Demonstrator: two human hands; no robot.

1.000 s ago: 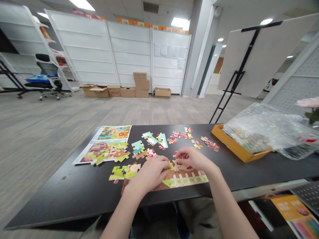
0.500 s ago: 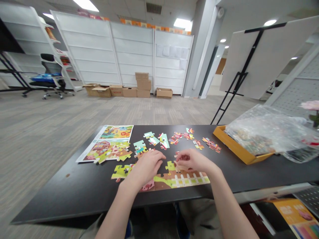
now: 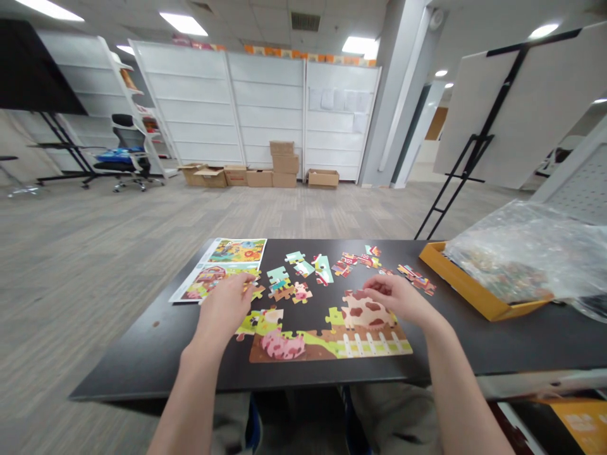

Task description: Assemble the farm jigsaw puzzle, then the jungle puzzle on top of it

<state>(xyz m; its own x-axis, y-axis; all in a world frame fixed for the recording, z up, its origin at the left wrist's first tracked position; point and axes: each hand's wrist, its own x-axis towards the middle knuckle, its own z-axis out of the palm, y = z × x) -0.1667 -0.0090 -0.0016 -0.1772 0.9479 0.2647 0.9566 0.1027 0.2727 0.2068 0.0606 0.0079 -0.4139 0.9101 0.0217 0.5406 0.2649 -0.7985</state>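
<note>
A partly joined jigsaw puzzle lies near the table's front edge, showing a pink pig, a white fence and a brown-spotted cow. My left hand reaches over the green puzzle pieces beside the printed picture sheet, its fingers bent a little and apart; it covers part of those pieces. At the cow's upper right hovers my right hand, fingers loosely curved, with no piece visible in them. A pig-face piece and teal pieces lie between the hands.
Red barn pieces and several more loose pieces lie toward the back right. An orange box tray with a clear plastic bag stands at the right. Cardboard boxes line the far shelving.
My left hand has moved left, off the puzzle toward the green pieces. My right hand has drawn back to the right, uncovering the cow. The camera view has turned slightly left.
</note>
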